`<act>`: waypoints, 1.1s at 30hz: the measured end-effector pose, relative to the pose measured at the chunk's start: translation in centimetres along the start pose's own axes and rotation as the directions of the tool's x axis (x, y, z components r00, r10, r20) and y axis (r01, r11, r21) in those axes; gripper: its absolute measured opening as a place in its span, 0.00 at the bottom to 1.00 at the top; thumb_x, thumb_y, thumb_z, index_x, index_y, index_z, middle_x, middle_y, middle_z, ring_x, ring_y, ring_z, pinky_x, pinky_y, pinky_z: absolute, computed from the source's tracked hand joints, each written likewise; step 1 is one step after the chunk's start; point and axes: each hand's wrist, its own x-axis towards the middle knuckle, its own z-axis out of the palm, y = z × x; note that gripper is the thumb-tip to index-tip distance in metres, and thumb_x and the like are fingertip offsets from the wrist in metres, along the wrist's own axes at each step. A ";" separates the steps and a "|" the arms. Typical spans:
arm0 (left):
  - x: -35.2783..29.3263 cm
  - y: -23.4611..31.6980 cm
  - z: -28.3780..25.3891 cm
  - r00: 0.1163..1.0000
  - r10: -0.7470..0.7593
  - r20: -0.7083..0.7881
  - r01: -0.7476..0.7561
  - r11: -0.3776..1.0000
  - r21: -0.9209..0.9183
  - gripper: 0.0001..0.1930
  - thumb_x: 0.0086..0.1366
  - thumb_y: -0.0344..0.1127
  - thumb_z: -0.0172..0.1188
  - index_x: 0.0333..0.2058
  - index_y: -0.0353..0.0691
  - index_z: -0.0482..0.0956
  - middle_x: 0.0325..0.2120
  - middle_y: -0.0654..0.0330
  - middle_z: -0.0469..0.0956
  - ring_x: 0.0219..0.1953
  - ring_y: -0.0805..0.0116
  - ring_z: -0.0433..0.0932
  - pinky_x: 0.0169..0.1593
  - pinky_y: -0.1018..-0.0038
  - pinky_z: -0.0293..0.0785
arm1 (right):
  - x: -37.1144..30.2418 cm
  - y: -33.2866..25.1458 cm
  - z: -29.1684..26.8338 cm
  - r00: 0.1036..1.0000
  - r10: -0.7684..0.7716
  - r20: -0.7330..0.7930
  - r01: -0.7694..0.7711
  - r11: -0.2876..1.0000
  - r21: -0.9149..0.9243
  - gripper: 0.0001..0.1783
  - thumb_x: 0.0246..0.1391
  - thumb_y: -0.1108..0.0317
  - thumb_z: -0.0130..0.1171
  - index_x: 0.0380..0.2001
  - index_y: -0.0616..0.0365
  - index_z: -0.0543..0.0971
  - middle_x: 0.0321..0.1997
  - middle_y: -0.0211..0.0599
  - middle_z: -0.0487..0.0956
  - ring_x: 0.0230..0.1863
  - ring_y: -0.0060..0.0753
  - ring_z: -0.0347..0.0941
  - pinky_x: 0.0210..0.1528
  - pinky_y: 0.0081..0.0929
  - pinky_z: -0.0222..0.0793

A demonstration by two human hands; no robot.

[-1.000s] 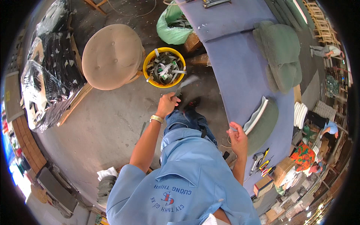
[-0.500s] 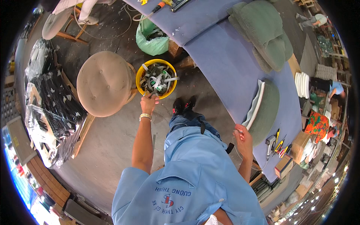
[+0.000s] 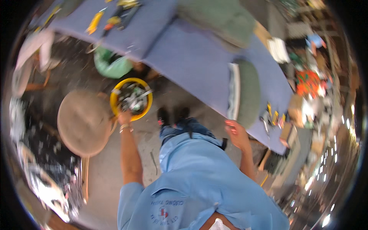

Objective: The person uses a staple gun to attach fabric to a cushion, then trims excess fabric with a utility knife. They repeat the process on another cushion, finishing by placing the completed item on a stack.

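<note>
My left hand (image 3: 124, 117) is at the near rim of a yellow bucket (image 3: 150, 102) on the floor. Motion smears its fingers, so whether they grip the rim or hold anything is unclear. White, grey and green scrap strips (image 3: 133, 98) fill the bucket. On the right, my right hand (image 3: 237, 134) hovers by the edge of the blue-covered table (image 3: 199, 73), fingers loosely apart and nothing visible in them. Just beyond it, a dark green curved cushion (image 3: 248, 94) with a pale strip along its left side lies on the table.
A round beige stool (image 3: 84, 122) stands left of the bucket, and a green sack (image 3: 112, 65) lies behind it. Hand tools (image 3: 271, 115) and a small box (image 3: 289, 130) are at the table's right end. More green cushions (image 3: 218, 19) lie on its far part.
The whole view has turned and blurred. My left hand stays at the bucket's rim. My right hand's fingers now reach further out, still beside the cushion.
</note>
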 end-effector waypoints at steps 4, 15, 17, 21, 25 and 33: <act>0.1 10.4 -3.9 0.978 -0.142 0.154 0.200 0.417 -0.887 0.34 0.66 0.30 0.60 0.70 0.43 0.62 0.64 0.51 0.70 0.61 0.53 0.73 0.62 0.58 0.71 | -4.1 2.4 1.1 0.981 0.151 -0.118 -0.150 0.988 0.023 0.21 0.64 0.57 0.61 0.56 0.56 0.79 0.55 0.43 0.84 0.50 0.41 0.83 0.51 0.36 0.79; -8.4 13.7 6.2 0.737 -0.193 0.648 0.617 0.584 -0.527 0.27 0.65 0.30 0.63 0.62 0.40 0.70 0.35 0.59 0.78 0.25 0.68 0.71 0.25 0.68 0.67 | -19.5 19.1 15.7 0.673 0.729 -0.123 -0.675 0.674 0.300 0.14 0.56 0.59 0.62 0.43 0.53 0.84 0.40 0.46 0.86 0.42 0.48 0.82 0.45 0.41 0.77; -8.8 16.8 5.4 0.715 -0.141 0.685 0.609 0.606 -0.512 0.25 0.65 0.29 0.63 0.60 0.40 0.71 0.30 0.61 0.78 0.20 0.72 0.70 0.20 0.72 0.65 | -21.4 19.5 17.4 0.644 0.765 -0.001 -0.733 0.617 0.287 0.14 0.53 0.62 0.61 0.41 0.55 0.84 0.38 0.46 0.85 0.42 0.48 0.82 0.44 0.43 0.75; -8.9 21.2 4.2 0.685 -0.018 0.728 0.550 0.669 -0.500 0.20 0.67 0.29 0.59 0.57 0.45 0.73 0.33 0.62 0.78 0.26 0.71 0.72 0.26 0.73 0.66 | -26.1 22.1 22.3 0.574 0.811 -0.115 -0.715 0.564 0.413 0.17 0.49 0.61 0.62 0.42 0.55 0.83 0.36 0.44 0.85 0.37 0.44 0.81 0.41 0.42 0.73; -6.3 23.5 2.8 0.716 0.039 0.697 0.491 0.681 -0.543 0.18 0.68 0.31 0.60 0.56 0.44 0.74 0.34 0.63 0.79 0.30 0.72 0.75 0.30 0.75 0.68 | -23.6 23.2 20.1 0.641 0.729 -0.240 -0.598 0.671 0.439 0.16 0.48 0.62 0.63 0.41 0.53 0.83 0.36 0.43 0.85 0.36 0.45 0.81 0.40 0.43 0.73; -8.3 29.4 5.0 0.760 0.103 0.642 0.530 0.475 -0.703 0.15 0.67 0.31 0.61 0.52 0.45 0.78 0.34 0.66 0.77 0.28 0.73 0.73 0.28 0.76 0.64 | -18.3 33.7 2.5 0.546 0.620 -0.563 -0.562 0.770 0.302 0.12 0.56 0.61 0.60 0.42 0.48 0.85 0.38 0.46 0.86 0.39 0.50 0.84 0.44 0.45 0.79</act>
